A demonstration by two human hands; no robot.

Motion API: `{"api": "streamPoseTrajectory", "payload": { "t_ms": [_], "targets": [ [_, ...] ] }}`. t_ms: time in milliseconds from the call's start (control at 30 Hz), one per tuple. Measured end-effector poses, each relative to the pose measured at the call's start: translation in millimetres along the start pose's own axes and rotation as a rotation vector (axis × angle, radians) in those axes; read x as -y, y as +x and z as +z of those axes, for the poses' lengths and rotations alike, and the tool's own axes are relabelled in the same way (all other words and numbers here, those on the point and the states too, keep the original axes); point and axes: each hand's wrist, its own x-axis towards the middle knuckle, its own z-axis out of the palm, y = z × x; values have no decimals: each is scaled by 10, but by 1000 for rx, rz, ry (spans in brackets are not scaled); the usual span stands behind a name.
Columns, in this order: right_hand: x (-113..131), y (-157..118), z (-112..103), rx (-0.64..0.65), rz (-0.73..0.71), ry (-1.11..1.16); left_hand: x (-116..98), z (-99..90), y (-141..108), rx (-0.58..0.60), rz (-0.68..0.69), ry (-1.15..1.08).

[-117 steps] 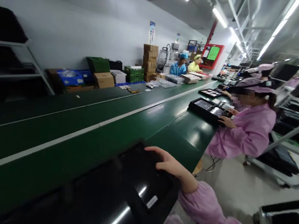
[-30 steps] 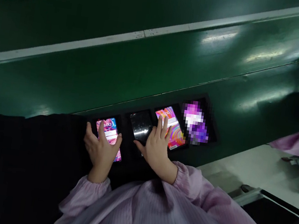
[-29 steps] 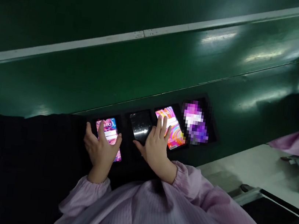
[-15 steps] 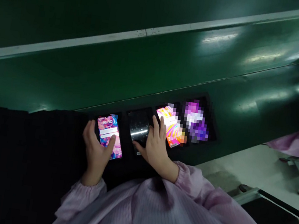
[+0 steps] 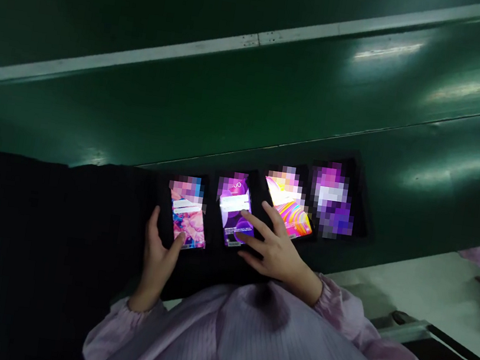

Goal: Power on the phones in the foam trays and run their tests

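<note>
A black tray point(image 5: 255, 265) lies at the near edge of the green bench with several lit phones in a row. My left hand point(image 5: 157, 258) rests beside the leftmost phone point(image 5: 187, 217), its thumb touching the lower part of that screen. My right hand point(image 5: 273, 247) lies fingers apart over the tray, a fingertip on the second phone point(image 5: 233, 206), whose screen glows purple. To the right sit a phone with an orange swirl point(image 5: 292, 208) and a purple one point(image 5: 335, 202). Neither hand grips anything.
The green conveyor belt point(image 5: 251, 98) with a white stripe point(image 5: 222, 52) runs across the back. A dark black mass point(image 5: 34, 246) fills the left. My pink sleeves and smock cover the bottom. A metal frame point(image 5: 424, 334) and pale floor are at the right.
The second phone's screen was dark and now glows purple. My right hand slid right and lower, spreading its fingers. My left hand dropped lower beside the first phone. Earlier I looked along the line.
</note>
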Motion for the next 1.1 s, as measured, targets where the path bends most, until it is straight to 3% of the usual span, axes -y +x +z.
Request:
{"api": "streamPoseTrajectory", "payload": {
  "t_ms": [133,267,433,600,700,867,1000,1100],
  "targets": [
    [-17,74,69,21,63,-29,58,7,5,4,2,0],
    [-43,117,118,-115,211,-138,83,-6,14,19,6,15],
    [-249,-54,-138,-300,100,-156,70,60,164,-58,-9,62],
    [-469,-353,-466,-297,66,-251,42,206,315,-138,-4,82],
    [-526,-416,-470,-272,100,-288,9,229,320,-148,9,79],
    [-618,-428,-351,-334,311,-360,-16,174,249,-132,18,96],
    [-701,-600,-482,-484,314,-408,-5,129,144,-104,25,103],
    [-791,-746,-592,-527,293,-455,12,124,97,-97,21,92]
  ]
}}
